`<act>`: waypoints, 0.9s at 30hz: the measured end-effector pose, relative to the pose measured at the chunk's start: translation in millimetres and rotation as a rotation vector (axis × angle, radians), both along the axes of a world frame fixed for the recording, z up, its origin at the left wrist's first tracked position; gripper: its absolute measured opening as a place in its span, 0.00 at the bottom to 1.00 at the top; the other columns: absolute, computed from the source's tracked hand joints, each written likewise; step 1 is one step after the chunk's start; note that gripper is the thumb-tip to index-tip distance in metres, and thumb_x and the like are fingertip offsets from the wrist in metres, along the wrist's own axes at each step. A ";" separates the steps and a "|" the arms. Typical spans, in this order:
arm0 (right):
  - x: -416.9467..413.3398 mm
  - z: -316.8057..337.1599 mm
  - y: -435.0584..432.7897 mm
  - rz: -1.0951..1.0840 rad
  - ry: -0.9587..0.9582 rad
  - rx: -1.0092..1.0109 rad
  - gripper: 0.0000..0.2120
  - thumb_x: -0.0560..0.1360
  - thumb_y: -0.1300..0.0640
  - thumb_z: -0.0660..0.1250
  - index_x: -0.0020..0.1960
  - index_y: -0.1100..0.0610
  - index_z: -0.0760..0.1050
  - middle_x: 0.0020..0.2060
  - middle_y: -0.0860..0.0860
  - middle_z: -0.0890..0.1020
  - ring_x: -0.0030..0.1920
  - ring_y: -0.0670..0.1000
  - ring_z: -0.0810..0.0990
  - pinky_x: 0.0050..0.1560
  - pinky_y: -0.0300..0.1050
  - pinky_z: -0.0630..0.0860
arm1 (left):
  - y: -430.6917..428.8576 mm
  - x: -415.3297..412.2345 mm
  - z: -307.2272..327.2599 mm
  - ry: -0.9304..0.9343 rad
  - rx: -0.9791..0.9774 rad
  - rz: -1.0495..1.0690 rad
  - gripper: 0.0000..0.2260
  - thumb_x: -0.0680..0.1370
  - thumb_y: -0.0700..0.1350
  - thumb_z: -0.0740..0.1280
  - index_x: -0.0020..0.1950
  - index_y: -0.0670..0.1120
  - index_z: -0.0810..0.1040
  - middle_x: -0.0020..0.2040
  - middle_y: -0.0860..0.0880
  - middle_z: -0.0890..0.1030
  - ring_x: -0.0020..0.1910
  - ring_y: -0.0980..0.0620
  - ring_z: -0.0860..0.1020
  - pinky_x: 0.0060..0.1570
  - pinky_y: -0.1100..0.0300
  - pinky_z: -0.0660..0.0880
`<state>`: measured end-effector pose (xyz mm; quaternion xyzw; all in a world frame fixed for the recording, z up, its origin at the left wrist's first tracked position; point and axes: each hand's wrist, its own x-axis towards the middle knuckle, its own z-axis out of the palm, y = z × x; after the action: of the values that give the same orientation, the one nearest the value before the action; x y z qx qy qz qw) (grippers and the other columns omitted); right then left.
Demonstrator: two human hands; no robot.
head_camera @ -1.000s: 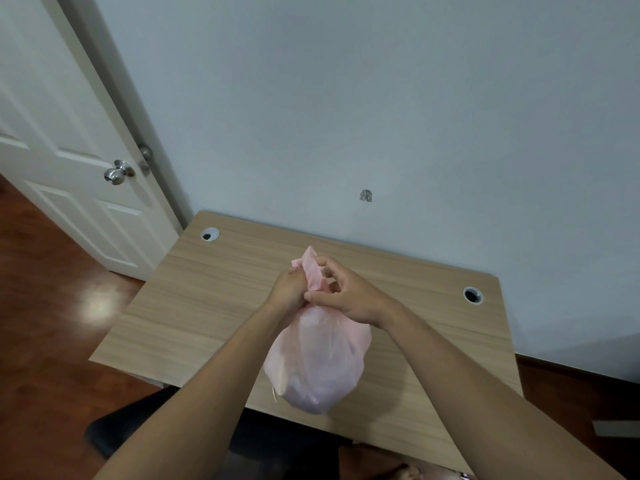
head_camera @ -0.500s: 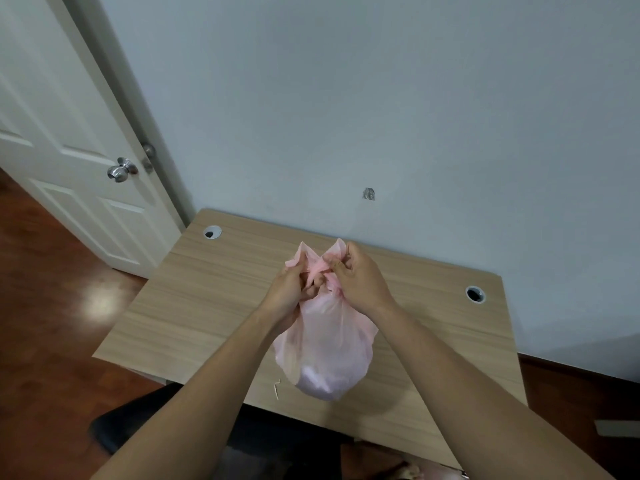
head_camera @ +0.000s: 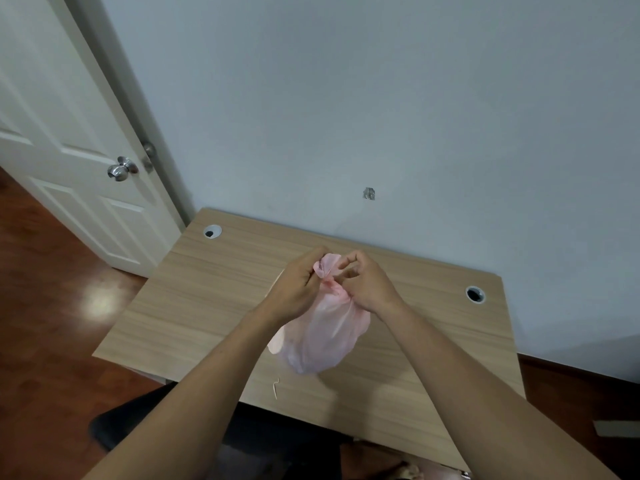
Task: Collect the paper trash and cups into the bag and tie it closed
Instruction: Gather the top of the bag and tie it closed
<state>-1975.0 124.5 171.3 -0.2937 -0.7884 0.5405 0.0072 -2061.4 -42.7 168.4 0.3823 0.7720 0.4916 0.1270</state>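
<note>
1. Your left hand point(head_camera: 298, 289) and right hand point(head_camera: 369, 287) are both pinching the twisted neck of the pink plastic bag point(head_camera: 322, 332).
2. The bag is hanging below your fingers, neck upright, over the bench point(head_camera: 194, 299) near its front edge.
3. The knot is forming between both hands, equally near each.

One wide-angle view only, worn on the head, looking forward and steeply down. Close over both forearms, which enter from the bottom edge and meet mid-frame above the bench point(head_camera: 194, 306). Faces the wall point(head_camera: 381, 98) behind the bench; door point(head_camera: 69, 161) at left, floor point(head_camera: 45, 341) lower left.
</note>
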 end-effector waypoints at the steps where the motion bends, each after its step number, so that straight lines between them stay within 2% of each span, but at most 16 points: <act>1: 1.0 0.0 0.1 0.028 -0.011 -0.015 0.13 0.78 0.58 0.78 0.58 0.52 0.78 0.51 0.51 0.89 0.49 0.50 0.86 0.47 0.46 0.76 | 1.4 0.9 0.6 0.021 0.007 0.014 0.11 0.89 0.37 0.59 0.48 0.42 0.74 0.44 0.45 0.79 0.46 0.42 0.78 0.49 0.43 0.75; 3: 2.5 0.2 2.0 0.080 -0.005 -0.019 0.11 0.80 0.60 0.75 0.61 0.53 0.81 0.52 0.48 0.89 0.52 0.49 0.85 0.50 0.43 0.77 | 2.9 0.9 1.7 0.032 0.005 0.022 0.10 0.88 0.36 0.61 0.47 0.42 0.74 0.45 0.46 0.77 0.47 0.43 0.76 0.49 0.46 0.73; 4: 3.4 -0.4 3.9 0.109 -0.006 -0.025 0.09 0.80 0.58 0.76 0.60 0.53 0.84 0.51 0.47 0.90 0.52 0.47 0.86 0.52 0.43 0.78 | 2.5 0.0 2.0 0.015 0.007 0.023 0.10 0.88 0.37 0.61 0.48 0.41 0.74 0.45 0.46 0.77 0.47 0.44 0.75 0.49 0.48 0.72; 6: 6.9 -0.7 5.0 0.154 -0.040 -0.097 0.05 0.81 0.52 0.77 0.56 0.50 0.89 0.49 0.46 0.92 0.49 0.44 0.87 0.52 0.42 0.79 | 1.3 -0.6 3.1 -0.061 0.018 0.017 0.12 0.88 0.42 0.60 0.48 0.37 0.73 0.43 0.43 0.75 0.44 0.48 0.73 0.47 0.51 0.69; 8: 11.0 -2.4 4.8 0.181 -0.037 -0.201 0.07 0.84 0.54 0.73 0.55 0.50 0.90 0.51 0.49 0.92 0.47 0.45 0.86 0.50 0.43 0.79 | -0.9 -1.3 3.3 -0.175 0.045 0.025 0.14 0.88 0.46 0.58 0.46 0.38 0.72 0.41 0.45 0.72 0.42 0.52 0.71 0.44 0.54 0.67; 11: 13.7 -3.6 3.4 0.196 0.039 -0.431 0.11 0.86 0.55 0.69 0.58 0.57 0.90 0.55 0.56 0.91 0.51 0.50 0.87 0.54 0.43 0.82 | -1.9 -4.1 -2.7 -0.320 0.017 0.054 0.13 0.90 0.43 0.58 0.46 0.44 0.72 0.40 0.52 0.72 0.39 0.55 0.70 0.43 0.55 0.67; 14: 11.2 -3.1 2.2 0.139 0.050 -0.639 0.18 0.76 0.51 0.72 0.54 0.65 0.89 0.57 0.63 0.89 0.54 0.55 0.85 0.59 0.49 0.79 | -4.2 -5.6 -6.9 -0.496 0.052 0.053 0.14 0.91 0.45 0.60 0.46 0.47 0.74 0.39 0.51 0.72 0.39 0.53 0.69 0.40 0.57 0.67; 17: 10.3 -3.8 3.0 0.198 -0.020 -0.836 0.17 0.76 0.52 0.66 0.50 0.63 0.88 0.52 0.61 0.87 0.54 0.56 0.83 0.60 0.48 0.78 | -7.1 -5.3 -7.6 -0.575 0.073 0.013 0.17 0.91 0.48 0.60 0.42 0.48 0.72 0.36 0.53 0.70 0.35 0.55 0.67 0.35 0.62 0.66; 20: 13.7 -1.3 -1.0 0.362 -0.028 -1.021 0.15 0.79 0.58 0.67 0.58 0.65 0.88 0.58 0.60 0.88 0.59 0.55 0.86 0.71 0.50 0.79 | -7.8 -4.5 -11.4 -0.703 0.098 0.008 0.16 0.91 0.51 0.61 0.44 0.48 0.73 0.35 0.50 0.74 0.33 0.55 0.71 0.35 0.63 0.70; 23: 18.1 -3.2 -5.7 0.498 -0.004 -0.941 0.21 0.82 0.66 0.68 0.74 0.71 0.77 0.67 0.63 0.83 0.70 0.59 0.82 0.79 0.55 0.74 | -7.9 -3.9 -16.1 -0.757 0.067 0.051 0.15 0.90 0.50 0.62 0.45 0.47 0.75 0.35 0.49 0.77 0.33 0.53 0.72 0.33 0.64 0.71; 25: 19.4 -6.7 -7.7 0.516 -0.015 -0.831 0.21 0.82 0.68 0.71 0.74 0.71 0.76 0.68 0.63 0.84 0.69 0.59 0.82 0.79 0.56 0.74 | -10.4 -3.5 -19.1 -0.771 0.038 0.065 0.15 0.90 0.49 0.62 0.47 0.44 0.77 0.38 0.46 0.79 0.38 0.49 0.73 0.38 0.60 0.72; 27: 19.2 -8.1 -7.9 0.462 -0.044 -0.661 0.21 0.81 0.64 0.77 0.71 0.69 0.79 0.68 0.65 0.85 0.69 0.62 0.84 0.79 0.61 0.74 | -12.9 -3.3 -22.5 -0.771 0.013 0.085 0.14 0.90 0.50 0.62 0.51 0.42 0.79 0.43 0.42 0.80 0.44 0.46 0.74 0.45 0.54 0.72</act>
<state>-1955.9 116.6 163.2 -0.1068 -0.6175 0.7457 -0.2262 -2064.8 -55.6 145.9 0.1378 0.6797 0.6090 0.3848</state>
